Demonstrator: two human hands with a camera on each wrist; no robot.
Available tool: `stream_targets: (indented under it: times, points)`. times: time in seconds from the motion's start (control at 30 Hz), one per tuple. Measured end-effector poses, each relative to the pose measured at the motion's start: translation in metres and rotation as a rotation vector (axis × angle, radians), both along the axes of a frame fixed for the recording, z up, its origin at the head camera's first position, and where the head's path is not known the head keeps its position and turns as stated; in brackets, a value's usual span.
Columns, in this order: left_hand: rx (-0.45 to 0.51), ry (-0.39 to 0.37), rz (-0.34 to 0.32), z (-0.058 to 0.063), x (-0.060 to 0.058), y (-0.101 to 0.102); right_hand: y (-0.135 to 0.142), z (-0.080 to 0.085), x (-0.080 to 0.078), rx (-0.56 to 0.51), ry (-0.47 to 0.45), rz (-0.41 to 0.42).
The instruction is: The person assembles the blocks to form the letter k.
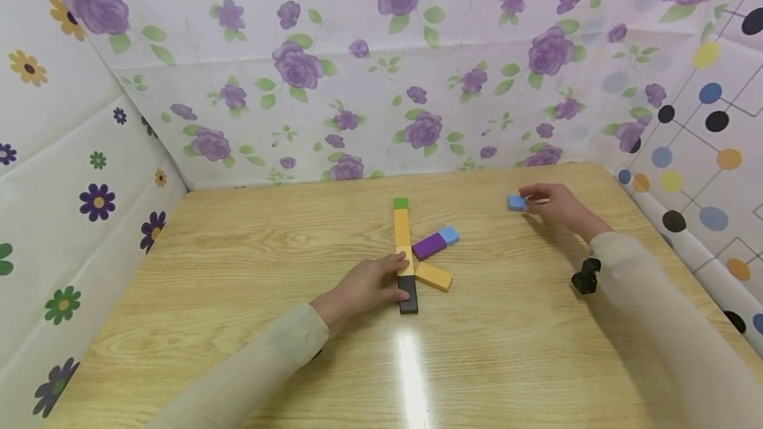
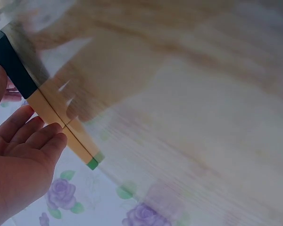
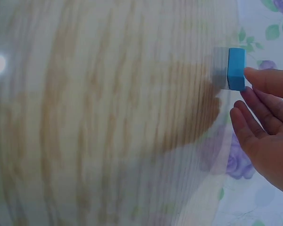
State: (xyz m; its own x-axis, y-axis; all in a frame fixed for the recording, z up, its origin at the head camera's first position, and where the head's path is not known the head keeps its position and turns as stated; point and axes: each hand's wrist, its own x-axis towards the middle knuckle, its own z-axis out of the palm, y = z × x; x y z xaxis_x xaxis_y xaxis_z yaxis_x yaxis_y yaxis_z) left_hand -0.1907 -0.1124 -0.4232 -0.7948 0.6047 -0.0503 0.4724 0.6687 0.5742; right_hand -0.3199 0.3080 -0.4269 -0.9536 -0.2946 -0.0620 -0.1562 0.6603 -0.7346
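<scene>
A straight row of toy blocks lies on the table: a green block point(image 1: 401, 203), an orange block point(image 1: 402, 227), a pale yellow block point(image 1: 407, 265) and a black block point(image 1: 408, 283). My left hand point(image 1: 368, 288) rests on the row, its thumb at the black block and its loosely extended fingers against the pale yellow one. At the back right, my right hand point(image 1: 558, 205) pinches the end of a small blue block point(image 1: 514, 203) between thumb and index finger. The right wrist view shows this blue block point(image 3: 236, 68) at the thumb tip, other fingers spread apart.
Right of the row, a purple block point(image 1: 429, 246) angles outward with a light blue block point(image 1: 449, 236) at its end. A yellow-orange block point(image 1: 434, 276) slants below them. Patterned cloth walls point(image 1: 357, 111) border the wooden table point(image 1: 268, 237) at the back and sides.
</scene>
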Motion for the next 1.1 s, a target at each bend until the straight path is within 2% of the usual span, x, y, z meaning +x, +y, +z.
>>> stream_targets:
  times: [0.4,1.1]
  points:
    - [-0.02,-0.005,0.0,-0.002,-0.002,0.0,-0.013,-0.001,0.002,0.039,-0.005,-0.032]
    - [-0.018,0.006,0.003,-0.004,-0.002,0.0,-0.016,-0.005,0.005,0.015,0.022,-0.042]
